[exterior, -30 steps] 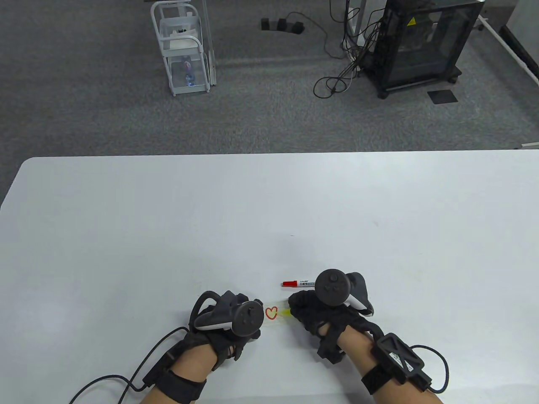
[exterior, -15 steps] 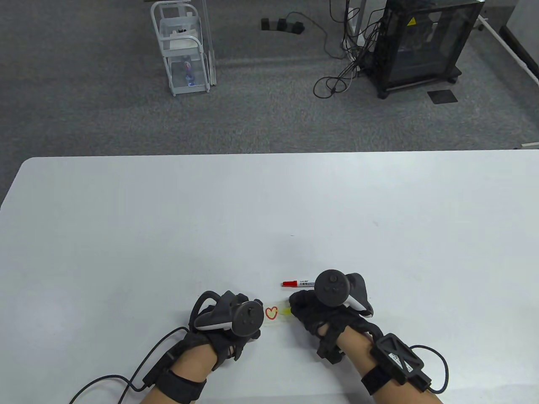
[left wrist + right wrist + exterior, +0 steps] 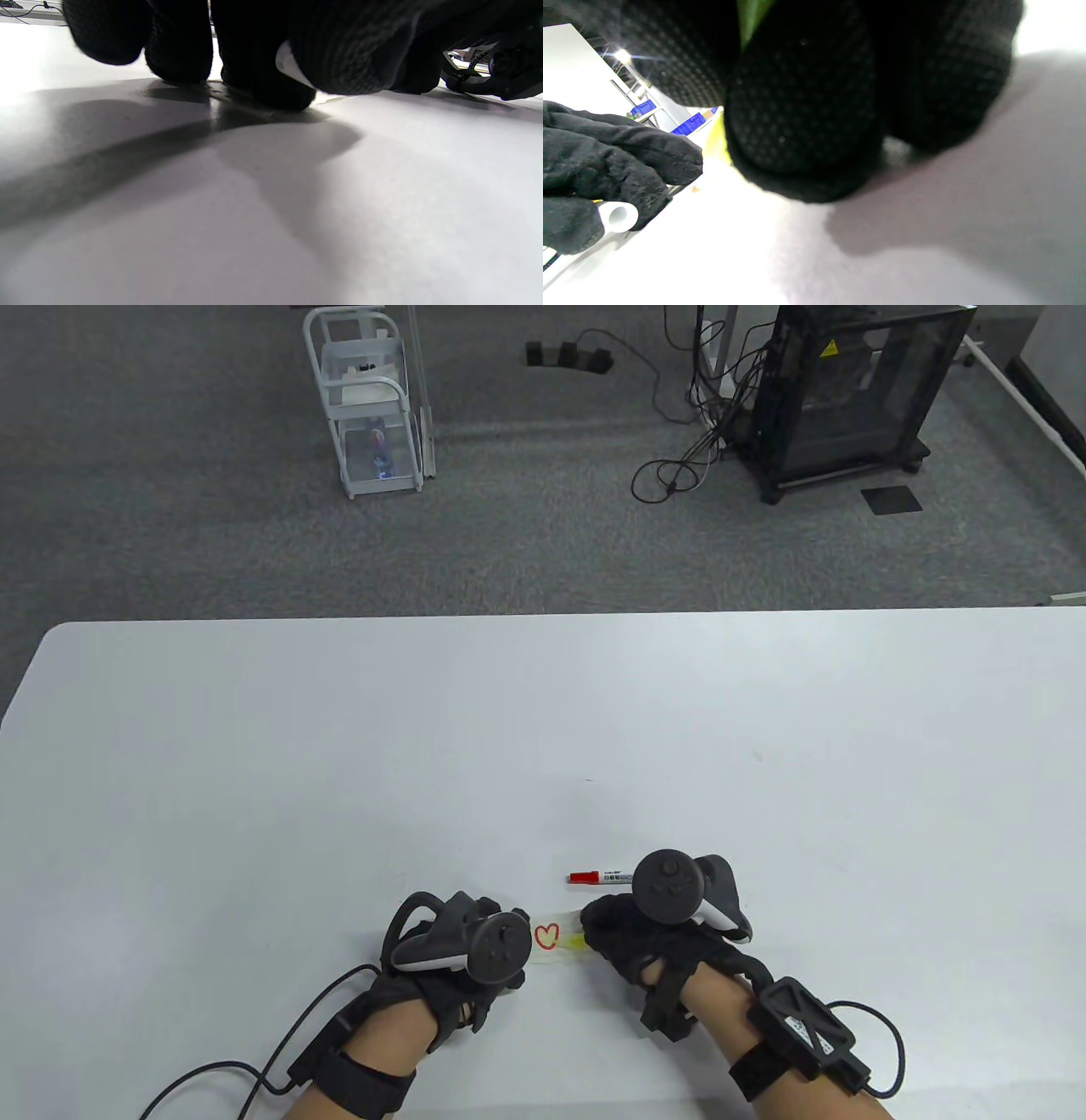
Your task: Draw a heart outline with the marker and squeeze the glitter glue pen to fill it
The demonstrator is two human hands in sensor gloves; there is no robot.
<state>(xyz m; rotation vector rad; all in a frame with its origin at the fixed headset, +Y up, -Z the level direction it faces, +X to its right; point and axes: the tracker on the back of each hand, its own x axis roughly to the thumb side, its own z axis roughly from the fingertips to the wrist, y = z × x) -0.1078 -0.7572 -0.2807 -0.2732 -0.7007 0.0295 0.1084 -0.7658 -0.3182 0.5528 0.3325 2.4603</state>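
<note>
Two gloved hands sit close together near the front edge of the table (image 3: 254,712). The fingers (image 3: 806,127) of the right hand (image 3: 645,937) are curled round a yellow-green glue pen (image 3: 578,935). Only its tip pokes out toward the left, and it looks to be touching or just over a small piece of paper (image 3: 562,923). A red heart (image 3: 547,936) is drawn on that paper, right between the two hands. The inside of the heart is white.

The fingers (image 3: 178,46) of the left hand (image 3: 462,942) are bent, with their tips down on the table just left of the heart. In the right wrist view this hand pinches a small white tube (image 3: 618,216). I cannot tell what that tube is.

A marker (image 3: 601,878) with a red cap lies flat on the table just behind the right hand, red end pointing left. No hand touches it.

Past the far edge of the table, on the grey carpet, stand a white cart (image 3: 372,398) and a black cabinet (image 3: 857,390) with cables beside it.
</note>
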